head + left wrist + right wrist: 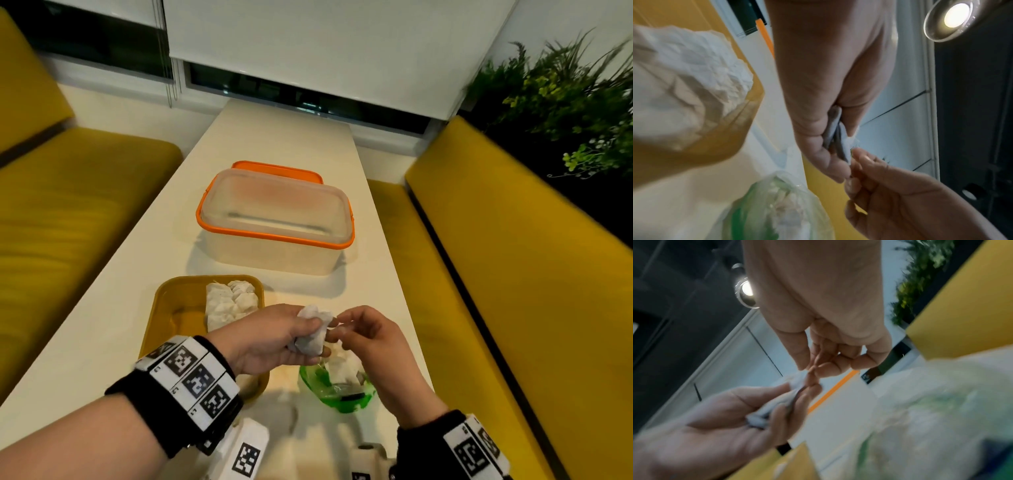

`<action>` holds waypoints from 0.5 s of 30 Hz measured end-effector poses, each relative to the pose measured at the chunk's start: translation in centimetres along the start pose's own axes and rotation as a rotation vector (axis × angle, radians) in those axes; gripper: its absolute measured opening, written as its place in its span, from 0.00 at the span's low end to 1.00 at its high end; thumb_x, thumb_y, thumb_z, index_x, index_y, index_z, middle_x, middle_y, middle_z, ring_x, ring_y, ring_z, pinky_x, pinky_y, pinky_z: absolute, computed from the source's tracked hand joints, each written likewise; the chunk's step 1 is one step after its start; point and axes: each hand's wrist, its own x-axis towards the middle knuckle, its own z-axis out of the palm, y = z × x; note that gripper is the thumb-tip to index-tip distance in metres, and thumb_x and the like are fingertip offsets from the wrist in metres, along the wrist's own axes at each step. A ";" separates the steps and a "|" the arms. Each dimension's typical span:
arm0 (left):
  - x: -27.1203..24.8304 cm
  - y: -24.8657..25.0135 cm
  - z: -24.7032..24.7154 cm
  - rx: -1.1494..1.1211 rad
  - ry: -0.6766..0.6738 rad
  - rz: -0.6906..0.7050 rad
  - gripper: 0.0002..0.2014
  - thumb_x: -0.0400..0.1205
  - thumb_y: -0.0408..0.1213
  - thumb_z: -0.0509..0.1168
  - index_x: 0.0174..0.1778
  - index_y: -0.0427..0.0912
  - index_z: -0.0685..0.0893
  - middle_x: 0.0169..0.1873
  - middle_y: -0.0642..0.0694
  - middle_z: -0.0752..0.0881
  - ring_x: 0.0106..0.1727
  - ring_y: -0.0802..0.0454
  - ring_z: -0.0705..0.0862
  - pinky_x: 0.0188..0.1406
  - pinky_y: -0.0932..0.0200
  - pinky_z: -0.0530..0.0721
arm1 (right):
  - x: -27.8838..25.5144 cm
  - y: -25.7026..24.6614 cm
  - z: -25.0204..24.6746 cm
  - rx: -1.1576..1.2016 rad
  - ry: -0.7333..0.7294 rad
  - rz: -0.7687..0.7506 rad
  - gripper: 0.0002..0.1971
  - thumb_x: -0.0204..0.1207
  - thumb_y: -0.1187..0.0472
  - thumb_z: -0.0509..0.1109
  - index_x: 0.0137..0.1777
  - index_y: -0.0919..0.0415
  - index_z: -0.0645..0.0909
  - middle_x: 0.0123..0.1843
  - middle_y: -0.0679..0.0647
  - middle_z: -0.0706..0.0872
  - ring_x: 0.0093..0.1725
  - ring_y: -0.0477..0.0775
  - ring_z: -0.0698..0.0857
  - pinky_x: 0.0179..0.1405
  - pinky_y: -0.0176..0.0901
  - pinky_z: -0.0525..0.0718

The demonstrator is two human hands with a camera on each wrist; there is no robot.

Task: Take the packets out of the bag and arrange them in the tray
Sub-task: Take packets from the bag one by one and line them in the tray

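My left hand (317,339) is held above the table and grips a small bundle of white packets (310,334) between thumb and fingers; the same packets (835,134) show in the left wrist view. My right hand (356,329) meets it from the right and pinches the packets' edge (799,381) with thumb and fingertips. Below both hands lies the green-tinted plastic bag (339,390), with more white packets inside. The yellow tray (161,308) sits to the left, and several packets (229,301) lie along its right side.
A clear container with an orange rim (274,219) stands farther back on the white table (102,342), with an orange lid (277,169) behind it. Yellow benches (513,257) flank the table. Plants (565,102) fill the right corner.
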 end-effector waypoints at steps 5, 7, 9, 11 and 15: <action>-0.2 0.4 -1.4 -0.245 0.043 -0.008 0.13 0.87 0.31 0.54 0.61 0.35 0.80 0.46 0.33 0.88 0.43 0.39 0.89 0.41 0.47 0.90 | 1.1 1.9 -1.2 -0.843 -0.004 0.005 0.05 0.75 0.56 0.68 0.49 0.49 0.82 0.47 0.45 0.88 0.50 0.52 0.85 0.54 0.47 0.81; -0.4 0.6 -1.8 -0.267 0.079 -0.003 0.13 0.86 0.29 0.54 0.61 0.36 0.81 0.39 0.36 0.86 0.42 0.39 0.88 0.38 0.47 0.90 | 0.9 2.9 -0.6 -1.134 -0.084 0.014 0.09 0.76 0.54 0.64 0.54 0.47 0.80 0.51 0.45 0.87 0.55 0.53 0.84 0.54 0.47 0.74; -0.8 0.7 -2.0 -0.183 0.091 0.008 0.13 0.85 0.27 0.56 0.62 0.37 0.81 0.36 0.39 0.84 0.43 0.40 0.87 0.39 0.48 0.90 | 0.5 3.8 0.3 -1.221 -0.104 0.003 0.09 0.76 0.59 0.60 0.52 0.46 0.77 0.50 0.47 0.87 0.54 0.54 0.84 0.50 0.48 0.68; -1.1 0.6 -2.1 -0.093 0.088 0.016 0.13 0.84 0.26 0.58 0.62 0.38 0.81 0.35 0.41 0.82 0.43 0.41 0.87 0.40 0.49 0.90 | 0.3 4.4 0.6 -1.222 -0.097 0.008 0.10 0.76 0.62 0.58 0.49 0.45 0.76 0.48 0.47 0.87 0.52 0.54 0.84 0.52 0.47 0.67; -1.3 0.3 -1.9 0.035 0.096 0.022 0.12 0.82 0.28 0.63 0.61 0.39 0.82 0.36 0.42 0.82 0.40 0.47 0.85 0.38 0.54 0.89 | 0.3 4.5 0.2 -1.131 -0.101 0.029 0.09 0.74 0.62 0.58 0.44 0.45 0.74 0.41 0.46 0.82 0.50 0.54 0.83 0.50 0.47 0.66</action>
